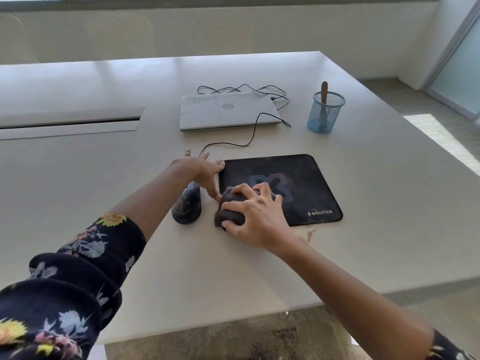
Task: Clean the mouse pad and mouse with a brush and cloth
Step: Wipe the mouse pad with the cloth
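Head cam: R hand (255, 214) grips wadded cloth (230, 216) on pad (298, 175), L hand (205, 170) flat, empty; brush (324, 92) in cup (326, 118), mouse (187, 207) prob. next.

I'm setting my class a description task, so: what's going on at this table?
A person grips a bunched dark grey cloth in the right hand on the near left corner of the black rectangular mouse pad. The left hand, fingers spread, rests at the pad's left edge. The dark mouse lies on the pale table left of the pad. The wooden-handled brush stands in a blue mesh cup.
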Motion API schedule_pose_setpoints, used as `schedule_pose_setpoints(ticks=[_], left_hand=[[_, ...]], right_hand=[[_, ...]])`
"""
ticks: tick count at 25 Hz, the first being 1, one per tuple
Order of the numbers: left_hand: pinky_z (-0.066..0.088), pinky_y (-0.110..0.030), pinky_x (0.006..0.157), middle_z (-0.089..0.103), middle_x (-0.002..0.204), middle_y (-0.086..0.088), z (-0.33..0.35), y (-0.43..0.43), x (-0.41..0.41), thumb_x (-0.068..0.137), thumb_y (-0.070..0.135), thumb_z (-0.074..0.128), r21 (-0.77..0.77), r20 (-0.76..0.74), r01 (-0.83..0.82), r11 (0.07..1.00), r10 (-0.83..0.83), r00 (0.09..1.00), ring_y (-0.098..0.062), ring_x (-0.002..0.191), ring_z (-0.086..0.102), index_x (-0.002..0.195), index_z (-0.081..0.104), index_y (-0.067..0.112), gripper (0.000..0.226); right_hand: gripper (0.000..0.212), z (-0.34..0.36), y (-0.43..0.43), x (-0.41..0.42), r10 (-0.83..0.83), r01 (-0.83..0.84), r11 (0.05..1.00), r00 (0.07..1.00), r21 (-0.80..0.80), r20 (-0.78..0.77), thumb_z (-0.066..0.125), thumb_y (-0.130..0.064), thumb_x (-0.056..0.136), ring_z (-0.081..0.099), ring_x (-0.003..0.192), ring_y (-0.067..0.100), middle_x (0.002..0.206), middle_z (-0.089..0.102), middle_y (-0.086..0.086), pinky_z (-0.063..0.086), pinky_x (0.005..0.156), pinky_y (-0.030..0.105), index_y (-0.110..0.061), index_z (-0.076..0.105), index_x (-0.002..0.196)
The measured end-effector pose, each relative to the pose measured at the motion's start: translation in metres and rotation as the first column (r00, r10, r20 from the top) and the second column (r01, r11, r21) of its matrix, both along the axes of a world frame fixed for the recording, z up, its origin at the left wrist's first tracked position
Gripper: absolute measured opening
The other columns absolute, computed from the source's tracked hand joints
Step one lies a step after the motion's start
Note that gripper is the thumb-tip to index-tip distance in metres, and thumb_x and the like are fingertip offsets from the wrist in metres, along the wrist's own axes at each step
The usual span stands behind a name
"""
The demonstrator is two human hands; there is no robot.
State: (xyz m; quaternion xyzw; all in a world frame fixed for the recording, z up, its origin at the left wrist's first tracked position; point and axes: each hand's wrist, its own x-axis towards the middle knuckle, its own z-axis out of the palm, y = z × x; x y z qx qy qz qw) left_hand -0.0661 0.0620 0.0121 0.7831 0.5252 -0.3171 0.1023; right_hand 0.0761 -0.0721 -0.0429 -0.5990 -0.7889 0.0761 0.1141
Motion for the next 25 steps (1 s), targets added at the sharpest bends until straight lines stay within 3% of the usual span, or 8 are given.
schedule_pose_setpoints(ticks=[6,11,15,18,20,22,25], left_hand=[[-0.008,-0.062,0.114,-0.011,0.162,0.013,0.005,-0.007,0.004,0.08,0.06,0.067,0.006,0.007,-0.021,1.0,0.02,1.0,-0.019,0.145,-0.027,0.155,-0.007,0.024,0.112],[-0.009,-0.062,0.114,-0.012,0.161,0.014,0.003,-0.007,0.006,0.08,0.058,0.068,0.01,0.008,-0.035,0.999,0.035,0.999,-0.02,0.144,-0.028,0.155,-0.008,0.025,0.112],[-0.012,-0.06,0.114,-0.016,0.161,0.01,0.001,-0.011,0.008,0.083,0.049,0.068,0.028,0.056,-0.01,1.0,0.009,0.998,-0.02,0.145,-0.027,0.155,-0.007,0.024,0.107],[-0.015,-0.054,0.115,-0.015,0.162,0.008,-0.002,-0.022,0.015,0.085,0.037,0.068,0.006,0.253,-0.005,1.0,0.003,0.968,-0.016,0.145,-0.025,0.155,-0.004,0.024,0.102],[-0.012,-0.051,0.117,-0.015,0.162,0.008,-0.01,-0.037,0.027,0.084,0.043,0.068,-0.037,0.365,0.004,0.999,0.01,0.931,-0.013,0.146,-0.023,0.156,-0.003,0.025,0.102],[-0.009,-0.05,0.119,-0.015,0.161,0.009,-0.02,-0.053,0.041,0.083,0.052,0.067,-0.054,0.398,0.028,0.998,-0.005,0.917,-0.013,0.147,-0.02,0.156,-0.003,0.024,0.105],[-0.004,-0.05,0.12,-0.016,0.162,0.006,-0.025,-0.064,0.05,0.083,0.053,0.066,-0.038,0.421,-0.006,0.999,0.022,0.907,-0.014,0.148,-0.016,0.156,-0.005,0.021,0.107]], right_hand=[[0.037,0.007,-0.008,0.049,-0.109,0.109,0.993,0.994,-0.041,0.01,0.055,-0.057,0.076,0.032,0.12,0.024,0.136,0.04,-0.02,0.036,0.089,0.047,-0.051,0.061,0.111],[0.039,0.017,-0.013,0.127,-0.327,0.332,0.941,0.943,-0.074,0.067,0.062,-0.059,0.075,0.036,0.117,0.026,0.136,0.043,-0.017,0.04,0.091,0.044,-0.052,0.062,0.113],[0.033,0.027,-0.004,0.165,-0.488,0.487,0.873,0.871,-0.032,-0.056,0.069,-0.048,0.075,0.043,0.113,0.032,0.127,0.052,-0.007,0.045,0.095,0.05,-0.042,0.069,0.107],[0.028,0.031,0.012,0.144,-0.433,0.445,0.896,0.869,-0.004,-0.239,0.07,-0.042,0.077,0.046,0.114,0.033,0.126,0.053,-0.002,0.045,0.098,0.051,-0.042,0.071,0.105],[0.027,0.031,0.02,0.118,-0.371,0.391,0.92,0.882,0.015,-0.291,0.069,-0.044,0.078,0.044,0.118,0.031,0.131,0.051,-0.003,0.045,0.098,0.051,-0.044,0.07,0.106],[0.03,0.026,0.023,0.098,-0.323,0.336,0.942,0.917,0.015,-0.235,0.067,-0.049,0.08,0.039,0.125,0.029,0.14,0.046,-0.005,0.042,0.099,0.054,-0.046,0.067,0.11],[0.045,0.014,0.015,0.099,-0.242,0.241,0.97,0.97,-0.038,-0.003,0.061,-0.059,0.081,0.028,0.133,0.026,0.15,0.035,-0.011,0.035,0.101,0.059,-0.05,0.056,0.125]])
